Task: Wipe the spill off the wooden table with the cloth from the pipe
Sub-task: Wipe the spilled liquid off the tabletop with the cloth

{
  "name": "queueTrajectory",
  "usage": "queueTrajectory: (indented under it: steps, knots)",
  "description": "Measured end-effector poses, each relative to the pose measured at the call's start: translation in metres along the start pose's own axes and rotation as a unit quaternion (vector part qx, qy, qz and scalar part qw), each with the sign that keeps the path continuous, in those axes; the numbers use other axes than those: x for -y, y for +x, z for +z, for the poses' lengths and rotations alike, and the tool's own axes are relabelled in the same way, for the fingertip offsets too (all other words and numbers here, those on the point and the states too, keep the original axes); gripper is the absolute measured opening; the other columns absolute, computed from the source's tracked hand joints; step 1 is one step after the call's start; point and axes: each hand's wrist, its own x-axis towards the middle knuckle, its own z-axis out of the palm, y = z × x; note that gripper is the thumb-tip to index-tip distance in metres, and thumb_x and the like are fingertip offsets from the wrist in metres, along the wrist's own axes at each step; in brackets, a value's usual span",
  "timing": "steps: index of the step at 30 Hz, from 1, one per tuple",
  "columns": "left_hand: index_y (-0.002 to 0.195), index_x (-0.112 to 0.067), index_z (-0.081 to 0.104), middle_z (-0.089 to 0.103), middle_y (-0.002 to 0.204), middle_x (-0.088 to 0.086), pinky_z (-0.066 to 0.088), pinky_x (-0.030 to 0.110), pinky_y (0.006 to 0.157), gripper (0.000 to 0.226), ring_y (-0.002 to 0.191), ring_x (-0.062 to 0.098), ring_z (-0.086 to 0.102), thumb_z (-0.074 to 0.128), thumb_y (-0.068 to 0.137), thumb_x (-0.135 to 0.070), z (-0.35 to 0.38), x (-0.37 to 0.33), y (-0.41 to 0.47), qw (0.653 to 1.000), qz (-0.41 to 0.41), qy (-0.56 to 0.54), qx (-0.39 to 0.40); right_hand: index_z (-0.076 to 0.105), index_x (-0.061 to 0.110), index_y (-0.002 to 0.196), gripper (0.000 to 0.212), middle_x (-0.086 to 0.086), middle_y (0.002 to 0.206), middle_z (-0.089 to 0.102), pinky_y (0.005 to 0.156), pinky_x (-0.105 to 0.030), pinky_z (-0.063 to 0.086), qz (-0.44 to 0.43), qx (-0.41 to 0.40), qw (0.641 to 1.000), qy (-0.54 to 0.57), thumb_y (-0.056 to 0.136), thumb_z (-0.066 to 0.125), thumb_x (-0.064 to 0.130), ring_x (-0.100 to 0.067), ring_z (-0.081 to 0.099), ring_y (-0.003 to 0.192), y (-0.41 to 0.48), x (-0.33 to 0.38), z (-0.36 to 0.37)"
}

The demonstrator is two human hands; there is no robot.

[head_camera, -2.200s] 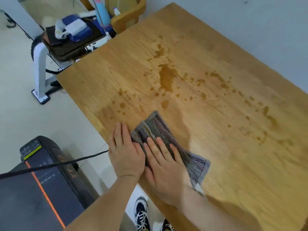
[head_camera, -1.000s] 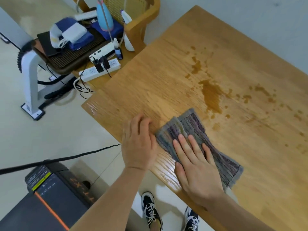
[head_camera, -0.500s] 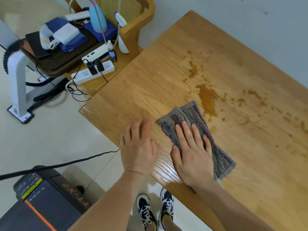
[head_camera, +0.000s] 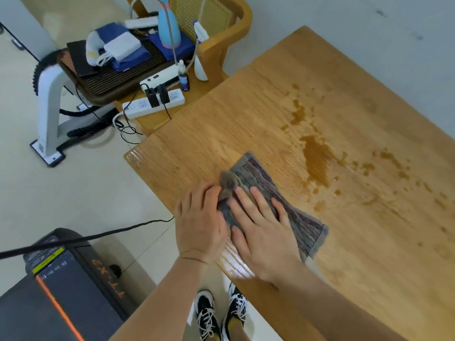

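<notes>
Both hands are now working together at the near-left corner of the wooden table (head_camera: 283, 99). The left hand (head_camera: 200, 223), apart from the cloth (head_camera: 275, 193) a moment ago, is now closing on its bunched left edge. The right hand (head_camera: 264, 230) is still pressing flat on it, fingers spread. The brown spill (head_camera: 316, 159) is lying just beyond, untouched.

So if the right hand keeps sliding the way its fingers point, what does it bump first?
Nothing solid, probably. The right hand lies flat on the cloth, fingers pointing up-left over bare table; the big spill sits off to its right.
</notes>
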Motion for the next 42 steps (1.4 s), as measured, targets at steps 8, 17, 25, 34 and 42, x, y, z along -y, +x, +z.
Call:
queueTrajectory:
  steps: [8, 17, 25, 34, 42]
  knots:
    - [0.116, -0.015, 0.051, 0.058, 0.118, 0.008, 0.044, 0.046, 0.087, 0.038, 0.101, 0.028, 0.052, 0.039, 0.081, -0.014, -0.001, 0.0, -0.007, 0.995, -0.08, -0.053, -0.043, 0.023, 0.025, 0.155, 0.055, 0.006, 0.163, 0.012, 0.119, -0.046, 0.008, -0.015, -0.015, 1.0, 0.0, 0.103, 0.021, 0.044, -0.016, 0.003, 0.151, 0.02, 0.012, -0.001]
    - [0.108, -0.015, 0.061, 0.055, 0.117, 0.009, 0.043, 0.046, 0.085, 0.044, 0.103, 0.03, 0.05, 0.033, 0.074, -0.011, -0.001, -0.007, -0.004, 0.998, -0.064, 0.001, -0.021, 0.021, 0.031, 0.155, 0.055, 0.007, 0.161, 0.024, 0.117, -0.046, 0.017, 0.072, -0.001, 0.997, -0.01, 0.102, 0.022, 0.048, -0.014, 0.009, 0.151, -0.113, -0.039, 0.009]
    - [0.112, -0.004, 0.057, 0.056, 0.121, 0.014, 0.047, 0.048, 0.079, 0.037, 0.099, 0.036, 0.053, 0.038, 0.08, -0.006, 0.003, -0.002, -0.008, 0.996, -0.079, -0.035, -0.034, 0.027, 0.024, 0.154, 0.054, 0.007, 0.162, 0.019, 0.12, -0.046, 0.007, 0.023, -0.026, 0.998, 0.044, 0.103, 0.023, 0.042, -0.017, 0.008, 0.151, -0.008, 0.021, 0.004]
    - [0.109, -0.008, 0.06, 0.056, 0.119, 0.01, 0.045, 0.046, 0.081, 0.042, 0.099, 0.031, 0.053, 0.041, 0.073, 0.005, -0.002, -0.011, -0.008, 0.995, -0.072, -0.05, -0.049, 0.027, 0.03, 0.154, 0.054, 0.011, 0.162, 0.019, 0.115, -0.046, 0.014, -0.077, -0.008, 0.997, -0.011, 0.102, 0.03, 0.046, -0.015, 0.009, 0.15, -0.08, -0.026, 0.013]
    - [0.115, -0.006, 0.055, 0.053, 0.12, 0.014, 0.046, 0.051, 0.083, 0.045, 0.102, 0.032, 0.051, 0.034, 0.076, -0.011, -0.003, -0.002, -0.009, 0.988, -0.121, -0.072, -0.06, 0.04, 0.023, 0.149, 0.055, 0.006, 0.158, 0.031, 0.116, -0.046, 0.015, -0.075, -0.025, 0.997, 0.009, 0.104, 0.015, 0.042, -0.017, 0.021, 0.148, 0.003, 0.008, 0.006]
